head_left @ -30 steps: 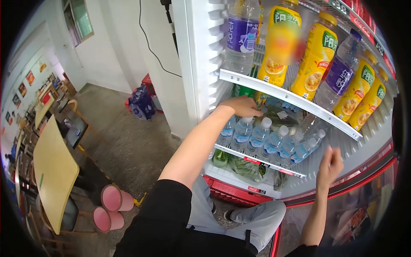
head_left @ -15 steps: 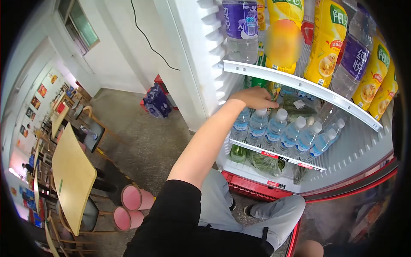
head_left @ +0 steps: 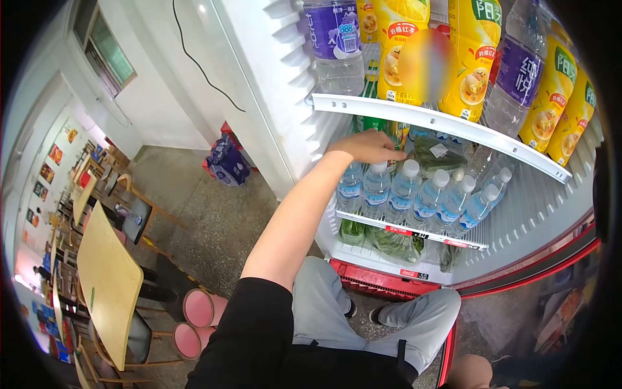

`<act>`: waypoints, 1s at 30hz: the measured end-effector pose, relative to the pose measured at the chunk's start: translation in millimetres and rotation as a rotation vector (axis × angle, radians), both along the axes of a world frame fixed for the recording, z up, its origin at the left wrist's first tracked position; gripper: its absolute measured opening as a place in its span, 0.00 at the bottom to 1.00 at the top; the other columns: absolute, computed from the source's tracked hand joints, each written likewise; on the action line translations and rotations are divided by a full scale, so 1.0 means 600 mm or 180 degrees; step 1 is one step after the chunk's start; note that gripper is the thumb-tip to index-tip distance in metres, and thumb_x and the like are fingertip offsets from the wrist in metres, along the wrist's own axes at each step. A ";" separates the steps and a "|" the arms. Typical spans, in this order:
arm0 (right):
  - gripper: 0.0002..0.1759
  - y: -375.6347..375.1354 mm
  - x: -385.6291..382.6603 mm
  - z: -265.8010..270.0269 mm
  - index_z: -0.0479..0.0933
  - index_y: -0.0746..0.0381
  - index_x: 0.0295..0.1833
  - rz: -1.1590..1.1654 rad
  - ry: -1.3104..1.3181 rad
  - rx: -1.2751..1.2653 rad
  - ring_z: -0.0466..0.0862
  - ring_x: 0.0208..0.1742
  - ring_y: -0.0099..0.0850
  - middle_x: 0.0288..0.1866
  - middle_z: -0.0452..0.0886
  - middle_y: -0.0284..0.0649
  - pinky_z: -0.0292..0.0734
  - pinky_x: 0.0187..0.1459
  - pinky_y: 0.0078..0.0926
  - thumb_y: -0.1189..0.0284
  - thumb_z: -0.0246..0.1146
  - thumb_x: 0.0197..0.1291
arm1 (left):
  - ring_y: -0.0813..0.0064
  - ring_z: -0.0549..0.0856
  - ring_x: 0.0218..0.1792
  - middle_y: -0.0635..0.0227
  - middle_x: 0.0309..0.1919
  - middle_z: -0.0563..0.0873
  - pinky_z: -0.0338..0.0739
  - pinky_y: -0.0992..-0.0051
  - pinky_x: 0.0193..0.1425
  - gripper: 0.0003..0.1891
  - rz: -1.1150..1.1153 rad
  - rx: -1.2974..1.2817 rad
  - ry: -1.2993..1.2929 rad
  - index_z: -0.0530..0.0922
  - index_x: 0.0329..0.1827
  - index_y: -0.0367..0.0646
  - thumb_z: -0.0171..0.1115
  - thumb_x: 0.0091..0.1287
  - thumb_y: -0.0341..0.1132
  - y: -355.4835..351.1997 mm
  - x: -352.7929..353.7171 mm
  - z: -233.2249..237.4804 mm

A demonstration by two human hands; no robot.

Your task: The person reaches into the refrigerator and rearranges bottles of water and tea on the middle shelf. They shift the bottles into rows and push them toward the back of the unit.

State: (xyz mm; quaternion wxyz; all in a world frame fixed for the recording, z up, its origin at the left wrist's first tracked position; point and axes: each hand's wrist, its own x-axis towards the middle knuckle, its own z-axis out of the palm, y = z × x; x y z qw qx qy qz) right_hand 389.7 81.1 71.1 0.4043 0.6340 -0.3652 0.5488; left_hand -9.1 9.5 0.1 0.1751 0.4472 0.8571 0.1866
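My left hand (head_left: 370, 148) reaches into the fridge, over a front row of clear water bottles (head_left: 399, 198) with white caps and blue labels. Its back faces me and the thumb points right. The other fingers bend down behind the row, so what they touch or hold is hidden. Just beyond the hand stand a green bottle (head_left: 370, 123) and a yellow-orange labelled bottle (head_left: 400, 135), both partly covered. To its right lies a bag of green vegetables (head_left: 435, 153) with a white sticker. My right hand is out of sight; a bit of bare skin shows at the bottom right edge.
Above my hand runs a white shelf edge (head_left: 440, 123), carrying yellow drink bottles (head_left: 472, 78) and purple-labelled bottles (head_left: 515, 71). Bagged greens (head_left: 395, 243) fill the bottom level. The red-edged fridge door (head_left: 518, 266) is at right. Pink stools (head_left: 198, 307) and a table (head_left: 107, 279) stand left.
The view has shifted slightly, so the fridge and its contents sit a little further left. My left hand stays behind the front row of water bottles, with little visible movement.
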 end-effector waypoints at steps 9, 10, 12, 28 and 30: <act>0.07 0.000 0.003 0.000 0.82 0.60 0.36 -0.0185 0.0071 -0.0075 0.87 0.32 0.24 0.38 0.89 0.35 0.80 0.29 0.23 0.70 0.63 0.66 | 0.53 0.89 0.48 0.52 0.45 0.91 0.80 0.61 0.56 0.33 -0.0054 0.0149 0.0050 0.90 0.46 0.39 0.60 0.69 0.66 -0.002 0.003 0.000; 0.07 0.001 0.005 -0.001 0.82 0.60 0.36 -0.0211 0.0077 -0.0091 0.88 0.32 0.24 0.38 0.89 0.35 0.80 0.29 0.22 0.70 0.63 0.66 | 0.52 0.89 0.46 0.50 0.43 0.91 0.80 0.60 0.54 0.34 -0.0084 0.0209 0.0079 0.90 0.44 0.38 0.59 0.68 0.67 -0.003 0.000 -0.004; 0.07 0.001 0.006 0.000 0.82 0.60 0.36 -0.0273 0.0108 -0.0134 0.88 0.31 0.24 0.38 0.89 0.35 0.81 0.29 0.22 0.70 0.62 0.66 | 0.53 0.89 0.46 0.50 0.43 0.91 0.80 0.60 0.54 0.34 -0.0097 0.0165 0.0004 0.90 0.43 0.39 0.59 0.68 0.66 -0.001 -0.003 -0.008; 0.07 0.074 0.069 0.023 0.83 0.63 0.34 -0.0975 -0.0939 0.0303 0.88 0.26 0.26 0.31 0.88 0.36 0.82 0.26 0.20 0.72 0.67 0.63 | 0.58 0.89 0.49 0.55 0.47 0.92 0.80 0.64 0.56 0.33 -0.0036 -0.0003 0.0067 0.89 0.51 0.40 0.61 0.70 0.65 -0.003 0.003 0.003; 0.06 0.087 0.076 0.024 0.82 0.64 0.33 -0.1916 -0.1706 0.0354 0.86 0.25 0.27 0.27 0.86 0.37 0.80 0.26 0.21 0.74 0.70 0.61 | 0.60 0.89 0.50 0.55 0.48 0.92 0.80 0.64 0.56 0.33 -0.0076 0.0020 -0.0014 0.89 0.51 0.40 0.60 0.70 0.65 -0.009 0.003 0.005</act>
